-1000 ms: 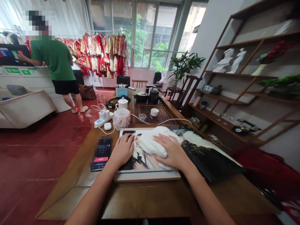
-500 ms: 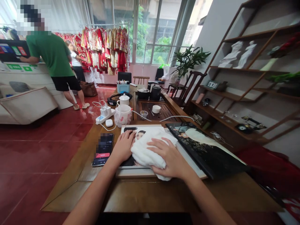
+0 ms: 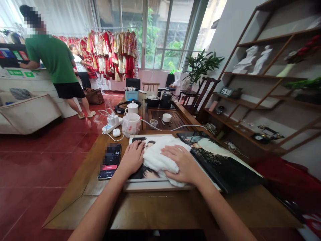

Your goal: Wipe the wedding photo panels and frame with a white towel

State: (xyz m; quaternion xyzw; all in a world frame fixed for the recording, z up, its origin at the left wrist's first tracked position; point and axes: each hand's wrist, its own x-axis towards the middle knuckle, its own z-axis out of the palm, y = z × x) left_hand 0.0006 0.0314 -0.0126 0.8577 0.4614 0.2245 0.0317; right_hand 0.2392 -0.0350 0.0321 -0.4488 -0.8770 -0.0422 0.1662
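I'm seeing my right hand (image 3: 181,164) lying flat on a white cloth (image 3: 157,160), fingers spread, not gripping, at lower centre of the frame. The cloth is sitting on a photo panel (image 3: 147,174). My left hand (image 3: 132,158) is resting open on the panel, just beside the cloth, holding nothing. A phone (image 3: 109,161) is lying left of the panel on the wooden table (image 3: 155,211), and a dark album (image 3: 225,167) is lying against the panel's right side. At upper left, a person (image 3: 51,57) in green is standing at a counter (image 3: 25,78).

A phone (image 3: 109,161) lies on the wooden table (image 3: 155,211) beside a white power strip (image 3: 112,123) and what looks like a ceramic jug (image 3: 130,124); a person in a green T-shirt (image 3: 51,57) stands at the counter (image 3: 25,80), red embroidered gowns (image 3: 110,55) hanging behind.
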